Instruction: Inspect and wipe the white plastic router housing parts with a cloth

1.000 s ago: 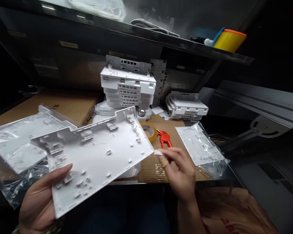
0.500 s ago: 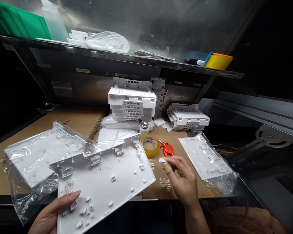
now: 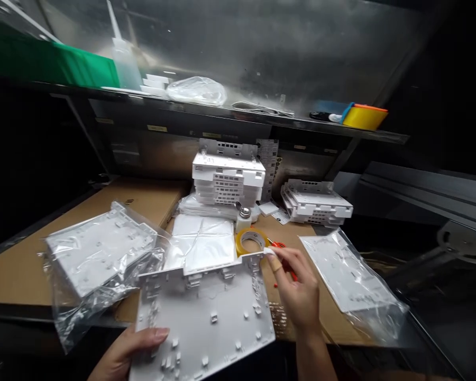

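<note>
My left hand (image 3: 133, 349) grips a white plastic housing panel (image 3: 226, 301) by its near left corner, thumb on the inner face. Clips and small posts line that face, which is tilted up toward me. At the panel's far right corner, my right hand (image 3: 299, 286) pinches a small white wad (image 3: 268, 251), perhaps cloth or tissue; its kind is not clear. The wad is at the edge there, apparently touching it. A tan bandage wraps my right thumb. Behind the right fingers lie a roll of yellow tape (image 3: 252, 241) and a partly hidden orange-red tool (image 3: 280, 245).
Bagged white panels lie at left (image 3: 99, 248) and right (image 3: 341, 270). Stacked white housings (image 3: 228, 174) stand at the back, with a smaller stack (image 3: 319, 203) to their right. A metal-topped bottle (image 3: 244, 216) stands before the taller stack. Overhead runs a shelf (image 3: 293, 123).
The panel has turned more level and shifted right in view with my left hand. My right hand's white wad, earlier apart from the panel, is now at its corner. The camera view has shifted.
</note>
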`<action>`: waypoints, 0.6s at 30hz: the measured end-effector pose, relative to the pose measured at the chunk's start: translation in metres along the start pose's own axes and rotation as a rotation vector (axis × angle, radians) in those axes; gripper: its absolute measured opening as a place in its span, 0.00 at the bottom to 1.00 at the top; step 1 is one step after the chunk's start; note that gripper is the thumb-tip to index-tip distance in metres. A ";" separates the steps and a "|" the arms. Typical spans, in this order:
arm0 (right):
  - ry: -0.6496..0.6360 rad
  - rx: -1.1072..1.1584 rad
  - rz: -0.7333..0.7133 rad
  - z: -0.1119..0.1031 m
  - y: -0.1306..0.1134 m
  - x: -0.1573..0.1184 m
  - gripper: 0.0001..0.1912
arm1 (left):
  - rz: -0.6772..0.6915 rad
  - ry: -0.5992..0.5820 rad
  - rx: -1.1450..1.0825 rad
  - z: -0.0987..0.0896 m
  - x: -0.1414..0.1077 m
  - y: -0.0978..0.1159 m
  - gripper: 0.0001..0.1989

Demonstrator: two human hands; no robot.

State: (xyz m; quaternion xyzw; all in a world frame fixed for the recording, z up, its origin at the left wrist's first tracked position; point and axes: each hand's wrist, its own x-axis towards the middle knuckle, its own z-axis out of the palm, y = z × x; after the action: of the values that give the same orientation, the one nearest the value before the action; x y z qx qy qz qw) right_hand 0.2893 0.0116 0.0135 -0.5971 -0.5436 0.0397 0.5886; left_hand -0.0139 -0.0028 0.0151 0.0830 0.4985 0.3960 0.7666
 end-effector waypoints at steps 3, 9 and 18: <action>0.075 -0.050 0.009 -0.001 0.001 0.009 0.08 | 0.085 -0.010 -0.010 0.025 -0.008 -0.004 0.43; -0.008 0.136 -0.288 0.032 -0.080 0.002 0.12 | 0.179 -0.086 -0.010 0.066 -0.005 -0.022 0.43; -0.065 0.176 -0.333 0.064 -0.099 0.003 0.13 | 0.191 -0.188 -0.056 0.080 0.004 -0.029 0.46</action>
State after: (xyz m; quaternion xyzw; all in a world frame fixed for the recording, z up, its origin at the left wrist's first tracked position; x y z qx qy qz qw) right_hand 0.1872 0.0277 0.0693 -0.4436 -0.6481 0.0084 0.6190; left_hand 0.0680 0.0017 0.0366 0.1452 0.4029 0.4714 0.7709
